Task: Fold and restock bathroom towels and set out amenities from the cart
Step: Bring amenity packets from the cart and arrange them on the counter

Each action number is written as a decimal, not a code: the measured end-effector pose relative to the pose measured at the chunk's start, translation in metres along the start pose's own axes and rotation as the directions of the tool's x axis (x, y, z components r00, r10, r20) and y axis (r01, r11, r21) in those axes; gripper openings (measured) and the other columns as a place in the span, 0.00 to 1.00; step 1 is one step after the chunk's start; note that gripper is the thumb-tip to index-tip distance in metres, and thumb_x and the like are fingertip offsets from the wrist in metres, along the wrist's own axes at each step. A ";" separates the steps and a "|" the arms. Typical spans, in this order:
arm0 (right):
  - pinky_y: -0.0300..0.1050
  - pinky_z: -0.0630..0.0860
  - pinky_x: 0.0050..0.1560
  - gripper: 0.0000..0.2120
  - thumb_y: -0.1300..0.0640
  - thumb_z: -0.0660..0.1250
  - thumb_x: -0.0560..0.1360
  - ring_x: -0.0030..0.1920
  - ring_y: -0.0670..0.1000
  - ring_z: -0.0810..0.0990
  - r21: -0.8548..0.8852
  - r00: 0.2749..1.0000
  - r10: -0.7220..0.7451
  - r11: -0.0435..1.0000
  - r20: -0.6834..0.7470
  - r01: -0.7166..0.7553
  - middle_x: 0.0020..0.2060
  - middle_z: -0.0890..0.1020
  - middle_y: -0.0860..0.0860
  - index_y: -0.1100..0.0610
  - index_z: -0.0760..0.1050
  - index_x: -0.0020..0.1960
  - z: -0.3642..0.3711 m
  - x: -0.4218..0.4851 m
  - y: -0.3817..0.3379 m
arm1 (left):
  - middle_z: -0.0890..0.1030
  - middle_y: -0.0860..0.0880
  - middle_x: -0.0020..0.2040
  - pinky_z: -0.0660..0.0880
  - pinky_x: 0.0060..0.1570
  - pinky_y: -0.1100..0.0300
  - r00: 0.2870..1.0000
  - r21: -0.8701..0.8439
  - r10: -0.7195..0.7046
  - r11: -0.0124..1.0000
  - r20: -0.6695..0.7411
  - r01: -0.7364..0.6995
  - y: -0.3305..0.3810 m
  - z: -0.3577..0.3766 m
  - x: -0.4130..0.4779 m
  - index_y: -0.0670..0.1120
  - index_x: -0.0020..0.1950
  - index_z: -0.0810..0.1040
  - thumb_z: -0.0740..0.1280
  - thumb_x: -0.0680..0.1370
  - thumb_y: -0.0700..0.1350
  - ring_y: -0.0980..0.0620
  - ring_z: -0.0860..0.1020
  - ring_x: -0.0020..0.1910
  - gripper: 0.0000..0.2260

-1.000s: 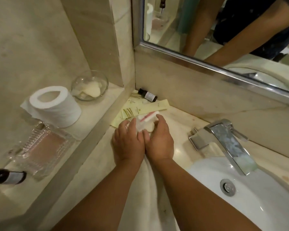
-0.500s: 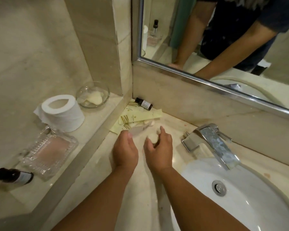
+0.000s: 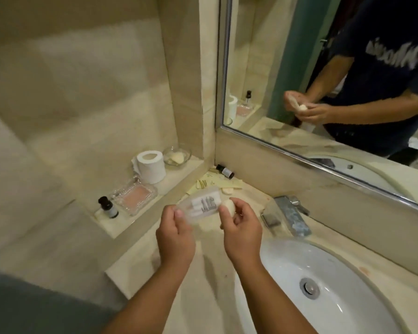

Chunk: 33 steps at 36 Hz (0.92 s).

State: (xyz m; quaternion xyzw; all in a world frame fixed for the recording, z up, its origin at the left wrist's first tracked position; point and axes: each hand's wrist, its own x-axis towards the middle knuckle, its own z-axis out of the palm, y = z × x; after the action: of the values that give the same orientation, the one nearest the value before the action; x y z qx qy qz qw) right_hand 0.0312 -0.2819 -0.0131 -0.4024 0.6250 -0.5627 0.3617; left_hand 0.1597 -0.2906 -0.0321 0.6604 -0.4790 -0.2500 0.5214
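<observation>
Both hands have been lifted off the counter (image 3: 210, 285) since a moment ago, when they were down by the yellow sachets. A clear wrapper and a little soap have been brought up with them, and way more of the room is taken in now too.

Starting far left, on the raised ledge (image 3: 177, 176): an upright dark bottle (image 3: 108, 208) is parked at the near end, with a ribbed glass tray (image 3: 135, 196) just beside it. Next along, a toilet roll (image 3: 151, 167) is stood on end, touching or nearly touching the tray, can't be told which. A glass bowl (image 3: 176, 155) is tucked at the far end by the wall, with something pale sat in it.

Moving right, the left hand (image 3: 176, 239) is held above the counter, and the clear wrapper (image 3: 200, 205) is pinched between its thumb and fingers, barcode label facing up. The soap (image 3: 228, 206), small and whitish, is gripped at the fingertips of the right hand (image 3: 241, 231), right at the wrapper's end. Whether it's touching the plastic can't be made out through the blur.

Behind the hands, in the corner, the yellow sachets (image 3: 211, 182) are laid flat, with a lying dark bottle (image 3: 225, 171) against the wall and a small pale round piece (image 3: 227, 190) by them. Further right the faucet (image 3: 290, 213) is seen, then the white sink (image 3: 336, 309), with the mirror (image 3: 299, 68) above, where both hands are reflected.
</observation>
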 end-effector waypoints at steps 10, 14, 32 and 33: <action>0.41 0.82 0.43 0.17 0.55 0.79 0.73 0.39 0.44 0.83 0.209 0.933 -0.302 0.942 0.195 0.261 0.44 0.85 0.47 0.42 0.79 0.58 -0.020 -0.093 -0.119 | 0.76 0.50 0.32 0.73 0.34 0.59 0.941 -0.162 0.080 0.977 -0.328 -0.140 0.097 -0.119 -0.065 0.49 0.44 0.72 0.58 0.86 0.43 0.54 0.74 0.30 0.11; 0.34 0.78 0.43 0.18 0.55 0.79 0.73 0.39 0.42 0.81 0.305 0.851 -0.441 0.884 0.285 0.355 0.43 0.85 0.48 0.40 0.79 0.57 -0.006 -0.138 -0.157 | 0.73 0.48 0.30 0.70 0.33 0.59 0.876 -0.233 0.099 0.944 -0.472 -0.232 0.119 -0.177 -0.087 0.49 0.44 0.70 0.57 0.84 0.49 0.54 0.71 0.29 0.10; 0.39 0.80 0.48 0.17 0.58 0.79 0.73 0.46 0.47 0.86 0.660 0.381 -0.681 0.722 0.625 0.208 0.47 0.87 0.47 0.41 0.80 0.56 0.117 -0.463 -0.243 | 0.74 0.55 0.30 0.70 0.32 0.63 0.354 0.079 0.184 0.954 -0.917 -0.291 0.121 -0.507 -0.274 0.58 0.42 0.72 0.56 0.83 0.48 0.57 0.71 0.29 0.12; 0.40 0.81 0.48 0.16 0.56 0.79 0.72 0.46 0.47 0.86 0.668 0.357 -0.677 0.725 0.644 0.170 0.47 0.87 0.47 0.42 0.80 0.56 0.123 -0.487 -0.244 | 0.74 0.55 0.30 0.70 0.32 0.63 0.329 0.096 0.189 0.956 -0.925 -0.276 0.119 -0.526 -0.290 0.56 0.42 0.72 0.56 0.83 0.48 0.58 0.71 0.29 0.11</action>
State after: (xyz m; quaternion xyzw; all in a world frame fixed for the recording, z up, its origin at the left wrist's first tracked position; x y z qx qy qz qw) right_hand 0.3678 0.1003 0.2161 -0.6728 0.0577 -0.4968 0.5452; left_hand 0.4312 0.2053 0.2035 0.5893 -0.1820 0.2227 0.7550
